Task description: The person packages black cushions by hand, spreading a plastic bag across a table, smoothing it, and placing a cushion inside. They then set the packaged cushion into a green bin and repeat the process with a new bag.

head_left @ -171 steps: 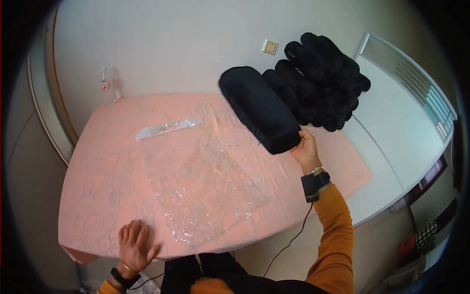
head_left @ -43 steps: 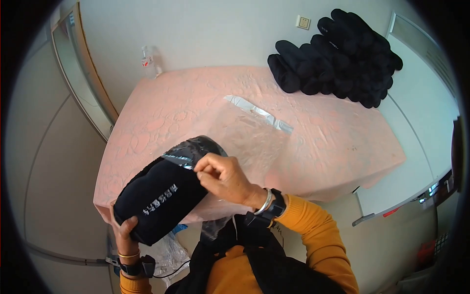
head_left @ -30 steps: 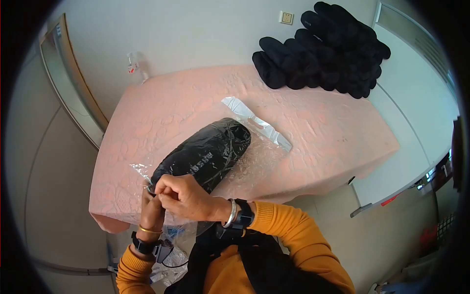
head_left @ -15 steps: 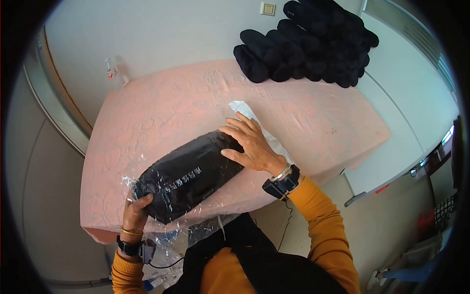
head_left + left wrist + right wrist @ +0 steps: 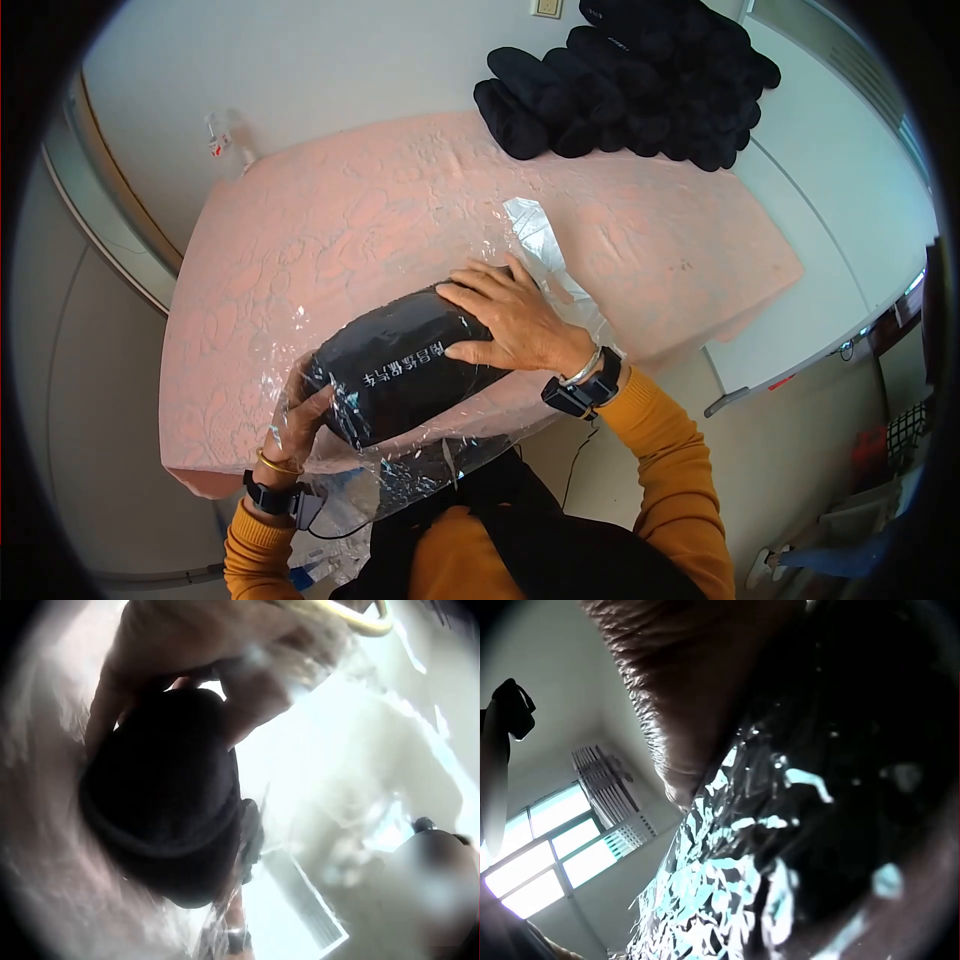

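Note:
A black plush pillow [image 5: 400,365], roll-shaped with white printed characters, lies slantwise inside a clear plastic bag [image 5: 430,470] near the table's front edge. My left hand [image 5: 300,415] grips its left end, thumb on the near side, with the bag's film around the hand. In the left wrist view, fingers curve over the dark end of the pillow [image 5: 161,787]. Over the right end, my right hand [image 5: 525,320] holds the pillow through the film, fingers across the top and thumb on the printed side. Crinkled film [image 5: 712,900] glints beneath that hand in the right wrist view.
A pink patterned cloth [image 5: 330,210] covers the table. Many black pillows [image 5: 640,90] are heaped at the back right beside a white panel [image 5: 830,230]. The bag's silvery strip [image 5: 545,245] lies beyond my right hand. A clear bottle [image 5: 218,140] stands at the back left.
The pillow came from the right to the front of the table and went into the bag. Since half a second ago it has shifted rightward, and my right hand has settled onto its end.

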Action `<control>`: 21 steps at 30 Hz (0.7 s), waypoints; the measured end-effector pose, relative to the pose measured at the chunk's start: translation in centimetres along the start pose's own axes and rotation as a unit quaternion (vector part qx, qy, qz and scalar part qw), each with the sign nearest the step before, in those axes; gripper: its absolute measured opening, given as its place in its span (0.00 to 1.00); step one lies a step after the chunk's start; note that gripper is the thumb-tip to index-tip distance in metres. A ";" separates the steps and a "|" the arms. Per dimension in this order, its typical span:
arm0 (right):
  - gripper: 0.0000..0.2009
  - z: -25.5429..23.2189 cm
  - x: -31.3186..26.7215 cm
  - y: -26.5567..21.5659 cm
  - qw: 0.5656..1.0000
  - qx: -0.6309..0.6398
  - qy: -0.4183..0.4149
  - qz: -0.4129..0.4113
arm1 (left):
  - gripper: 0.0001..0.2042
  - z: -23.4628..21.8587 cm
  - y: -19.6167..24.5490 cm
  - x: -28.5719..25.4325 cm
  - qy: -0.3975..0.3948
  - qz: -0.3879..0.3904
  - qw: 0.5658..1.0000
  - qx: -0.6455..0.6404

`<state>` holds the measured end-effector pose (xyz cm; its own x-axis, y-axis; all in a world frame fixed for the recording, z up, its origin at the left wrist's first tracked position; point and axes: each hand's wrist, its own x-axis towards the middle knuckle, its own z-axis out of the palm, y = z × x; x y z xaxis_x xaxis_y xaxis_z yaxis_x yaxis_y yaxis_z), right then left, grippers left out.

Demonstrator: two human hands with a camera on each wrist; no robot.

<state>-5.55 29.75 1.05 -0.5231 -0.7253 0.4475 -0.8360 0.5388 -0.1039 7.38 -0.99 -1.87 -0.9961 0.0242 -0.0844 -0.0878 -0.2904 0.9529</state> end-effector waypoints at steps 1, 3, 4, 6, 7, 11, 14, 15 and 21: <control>0.35 0.4 0.0 -0.2 1.000 0.017 0.002 -0.003 | 0.31 0.2 0.1 0.0 -0.005 0.006 1.000 0.019; 0.36 1.1 0.1 -0.4 0.999 0.050 0.006 -0.011 | 0.31 0.4 0.2 0.3 -0.016 0.020 0.998 0.055; 0.36 1.2 0.2 -0.6 0.999 0.050 0.005 -0.013 | 0.31 0.4 0.3 0.4 -0.014 0.021 0.998 0.054; 0.36 1.3 0.4 -0.9 0.999 0.050 0.005 -0.008 | 0.31 0.2 0.4 0.9 -0.027 0.035 0.994 0.095; 0.36 1.3 0.5 -1.0 0.999 0.051 0.004 -0.005 | 0.31 0.1 0.4 1.1 -0.034 0.042 0.992 0.115; 0.36 1.8 0.8 -1.4 0.999 0.016 0.017 0.029 | 0.30 -0.3 0.0 2.5 -0.013 0.061 0.995 0.075; 0.35 1.5 1.0 -1.7 0.999 0.018 0.005 0.049 | 0.27 -0.6 0.4 2.7 -0.026 0.060 0.997 0.046; 0.34 1.4 1.1 -1.7 0.998 0.020 0.000 0.059 | 0.26 -0.8 0.5 2.7 -0.033 0.059 0.997 0.033; 0.33 -1.0 0.5 -1.0 0.996 0.014 -0.037 0.077 | 0.19 -8.8 2.8 0.1 0.037 0.053 0.994 0.093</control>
<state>-4.83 29.32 2.24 -0.6562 -0.6648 0.3571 -0.7481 0.6352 -0.1921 7.04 -10.21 -1.82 -0.9976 -0.0694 0.0049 0.0122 -0.1048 0.9944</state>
